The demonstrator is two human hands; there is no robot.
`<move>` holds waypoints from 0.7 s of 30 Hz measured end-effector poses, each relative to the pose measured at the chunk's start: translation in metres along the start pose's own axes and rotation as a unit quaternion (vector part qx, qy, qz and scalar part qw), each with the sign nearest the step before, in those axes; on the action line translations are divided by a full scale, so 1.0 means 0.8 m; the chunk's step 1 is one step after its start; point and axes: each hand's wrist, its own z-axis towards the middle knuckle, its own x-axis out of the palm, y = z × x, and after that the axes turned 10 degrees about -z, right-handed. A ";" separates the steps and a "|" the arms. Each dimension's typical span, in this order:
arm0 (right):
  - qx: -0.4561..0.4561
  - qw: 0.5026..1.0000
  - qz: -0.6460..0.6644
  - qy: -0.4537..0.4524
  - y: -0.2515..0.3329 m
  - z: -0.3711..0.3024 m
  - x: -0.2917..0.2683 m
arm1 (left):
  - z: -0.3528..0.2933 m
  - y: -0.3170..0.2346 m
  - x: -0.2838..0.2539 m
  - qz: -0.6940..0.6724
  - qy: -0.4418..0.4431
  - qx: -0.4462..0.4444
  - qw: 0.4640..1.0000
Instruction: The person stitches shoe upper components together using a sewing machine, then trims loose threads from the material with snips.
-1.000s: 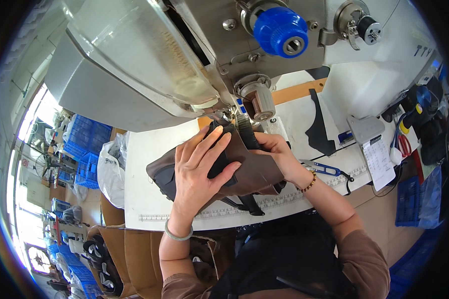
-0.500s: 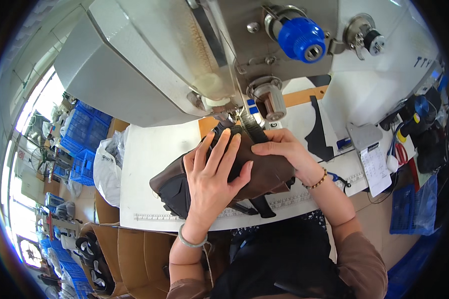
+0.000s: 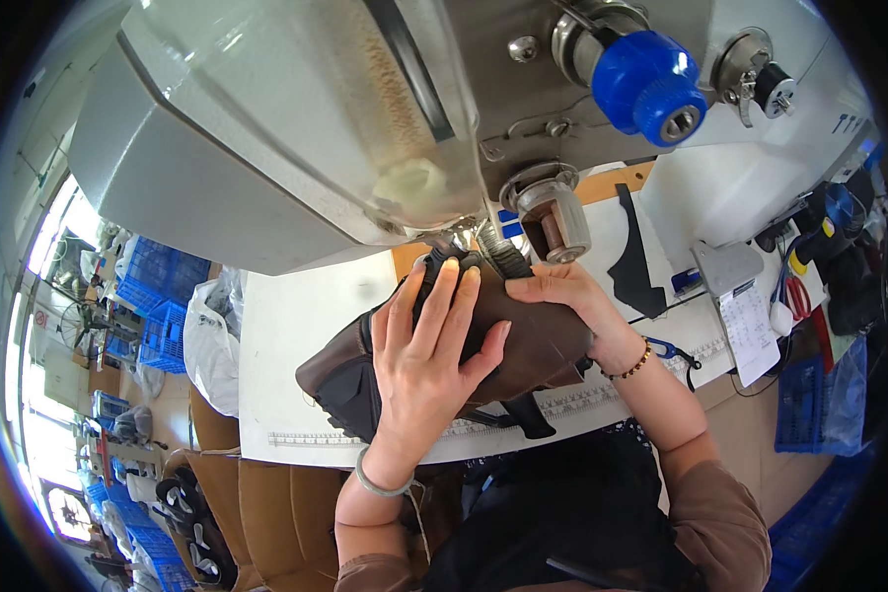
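Note:
A brown leather-look bag [image 3: 538,340] with black parts lies under the head of a sewing machine [image 3: 237,148]. My left hand [image 3: 419,355] rests on it with fingers spread, their tips close to the stitching area. At the bag's far right edge, my right hand [image 3: 582,306] pinches the material between thumb and fingers, most of which are hidden. A dark ribbed strip [image 3: 506,259] runs from there up to the machine's foot. The needle is hard to make out behind the machine head. A black strap [image 3: 530,418] hangs toward the table's near edge.
On the white table [image 3: 276,345] are a ruler strip [image 3: 316,438], a black cut piece [image 3: 633,261] and blue-handled snips [image 3: 671,350]. Red-handled scissors [image 3: 797,296] and a paper sheet [image 3: 750,335] lie right. A cardboard box [image 3: 276,513] stands at the lower left.
The machine head looks larger and nearer as my view has shifted. My hands stay on the bag in nearly the same pose.

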 end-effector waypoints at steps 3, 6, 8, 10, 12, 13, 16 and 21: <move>0.023 0.998 0.060 -0.022 -0.001 -0.011 -0.005 | -0.001 -0.006 -0.006 -0.007 0.028 -0.008 1.000; 0.000 1.000 0.001 0.022 -0.006 -0.021 -0.010 | -0.011 -0.027 -0.001 -0.048 0.060 -0.022 0.997; -0.051 0.992 -0.101 0.057 -0.007 -0.021 -0.014 | -0.017 -0.037 0.009 -0.050 0.055 -0.007 0.997; -0.127 0.967 -0.209 0.063 -0.010 -0.017 -0.017 | -0.022 -0.043 0.020 -0.043 0.032 -0.008 0.999; -0.141 0.969 -0.192 0.061 -0.018 -0.010 -0.013 | -0.025 -0.044 0.029 -0.048 0.011 -0.013 0.999; -0.150 0.970 -0.179 0.070 -0.021 -0.008 -0.013 | -0.026 -0.044 0.032 -0.043 0.004 -0.012 0.999; -0.165 0.961 -0.212 0.069 -0.026 -0.004 -0.014 | -0.024 -0.040 0.040 -0.031 -0.031 0.009 0.999; -0.192 0.949 -0.235 0.088 -0.025 -0.002 -0.020 | -0.018 -0.040 0.042 0.001 -0.065 0.045 0.997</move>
